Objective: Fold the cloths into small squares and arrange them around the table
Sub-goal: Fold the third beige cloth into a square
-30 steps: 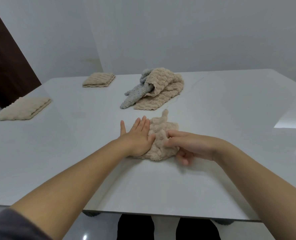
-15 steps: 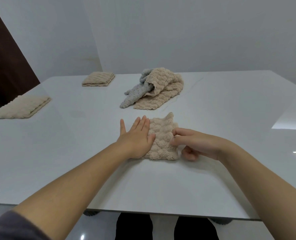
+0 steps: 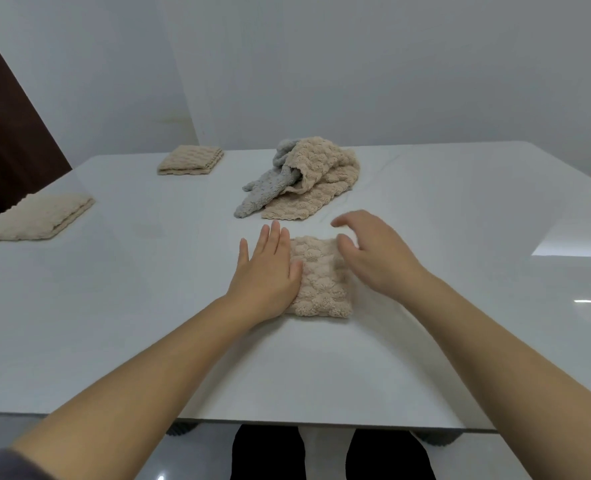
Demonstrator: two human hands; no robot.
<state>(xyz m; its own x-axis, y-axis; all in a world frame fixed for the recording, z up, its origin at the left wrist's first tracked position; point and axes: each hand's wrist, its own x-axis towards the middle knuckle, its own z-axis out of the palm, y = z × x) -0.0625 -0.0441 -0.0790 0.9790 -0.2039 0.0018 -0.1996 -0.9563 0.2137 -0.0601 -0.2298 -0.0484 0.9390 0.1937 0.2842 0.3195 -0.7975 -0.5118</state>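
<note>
Left hand (image 3: 266,271), fingers straight and together, presses a folded beige cloth (image 3: 321,282) on the white tabletop (image 3: 114,323); right hand (image 3: 373,254) hangs over it, fingers loose, holding nothing. Beyond lies an unfolded beige-and-grey heap (image 3: 304,178); the far square (image 3: 190,160) and the left-edge square (image 3: 37,218) sit folded.

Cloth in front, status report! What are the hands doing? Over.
Left hand flat, pressing left edge of folded beige cloth. Right hand open, just above its right side. Unfolded pile beyond, apart.

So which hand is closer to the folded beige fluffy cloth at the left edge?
Left. The left hand lies right of that beige cloth; the right hand is farther right.
</note>
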